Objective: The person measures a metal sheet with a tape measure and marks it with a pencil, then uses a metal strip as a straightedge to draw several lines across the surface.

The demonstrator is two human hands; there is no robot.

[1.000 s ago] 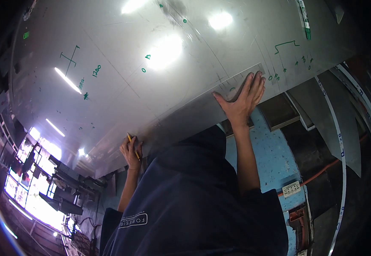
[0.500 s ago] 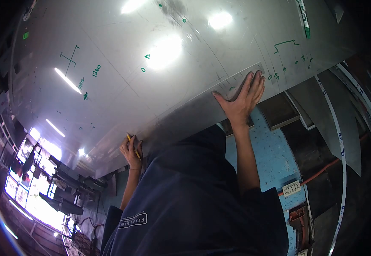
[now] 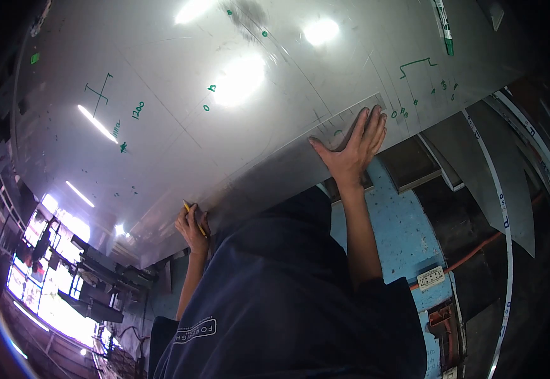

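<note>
A large shiny metal sheet [image 3: 161,82] fills the upper view, with green writing and thin scribed lines on it. Along its near edge lies a long flat metal strip [image 3: 268,174]. My right hand [image 3: 354,148] is spread flat over the strip's right part, fingers pointing up the sheet and thumb out to the left. Farther left, my left hand [image 3: 193,228] is by the near edge, its fingers closed around a yellow pencil [image 3: 196,220]. The pencil's tip points up and left, close over the metal. Part of the left fingers is hidden from view.
A green marker [image 3: 445,35] lies at the sheet's upper right. Below the right edge are a blue surface [image 3: 385,215], a power socket [image 3: 431,278] with an orange cable, and a long printed white strip [image 3: 502,208]. Racks and a bright window [image 3: 47,284] stand at lower left.
The view has shifted slightly, so the sheet and hands sit a little farther left. The pencil leans slightly more to the left. My right hand stays flat on the strip.
</note>
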